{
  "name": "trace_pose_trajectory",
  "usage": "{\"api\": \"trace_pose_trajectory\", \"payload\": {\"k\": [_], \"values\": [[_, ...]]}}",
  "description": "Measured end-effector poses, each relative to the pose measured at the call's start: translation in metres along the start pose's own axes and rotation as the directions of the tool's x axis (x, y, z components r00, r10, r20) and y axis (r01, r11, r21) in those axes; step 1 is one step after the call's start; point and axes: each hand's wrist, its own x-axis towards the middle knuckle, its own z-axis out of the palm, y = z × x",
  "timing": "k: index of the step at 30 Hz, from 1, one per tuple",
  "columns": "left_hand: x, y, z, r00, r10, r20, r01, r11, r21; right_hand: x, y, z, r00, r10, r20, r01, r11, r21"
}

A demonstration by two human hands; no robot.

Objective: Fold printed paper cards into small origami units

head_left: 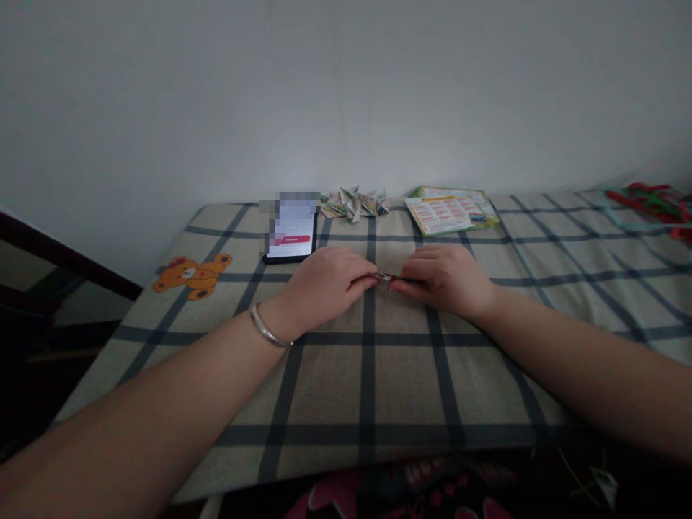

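My left hand (334,287), with a silver bangle (264,326) on its wrist, pinches one end of a small folded piece of printed paper (385,277). The other end is pinched between the thumb and fingers of my right hand (446,280). Most of the paper is hidden by my fingers, and its exact shape cannot be made out. Both hands are over the middle of the checked tablecloth (403,382). Beyond them, several folded printed-paper pieces (354,204) lie in a pointed cluster near the wall.
A lit phone (292,234) lies beyond my left hand. Printed leaflets (451,213) are stacked at the back, right of the folded pieces. A bear-shaped cutout (190,275) sits at the left. Red and green strips (654,204) lie far right. A white wall (335,94) borders the table's back.
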Motion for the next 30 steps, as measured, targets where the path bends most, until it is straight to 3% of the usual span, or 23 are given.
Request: {"api": "trace_pose_trajectory", "payload": {"k": [5,14,21,26,30], "values": [[0.001,0.004,-0.001,1.0,-0.014,-0.025,0.015,1.0,0.024,0.001,-0.004,0.005,0.996,0.092,0.003,-0.092,0.995,0.043],[0.002,0.011,-0.001,0.999,-0.041,-0.03,0.042,0.997,0.061,0.003,-0.008,0.009,0.997,0.073,-0.017,-0.068,0.974,0.216],[0.003,0.014,-0.004,0.996,-0.074,-0.046,0.078,0.991,0.107,0.003,-0.012,0.006,0.991,0.127,-0.047,-0.117,0.978,0.173],[0.001,0.004,-0.006,0.998,-0.049,-0.026,0.052,0.993,0.111,0.003,-0.007,0.003,0.989,0.148,0.01,-0.148,0.981,0.126],[0.0,-0.003,-0.01,0.993,-0.105,-0.05,0.112,0.978,0.175,0.003,-0.004,0.001,0.979,0.205,0.015,-0.206,0.976,0.076]]}}
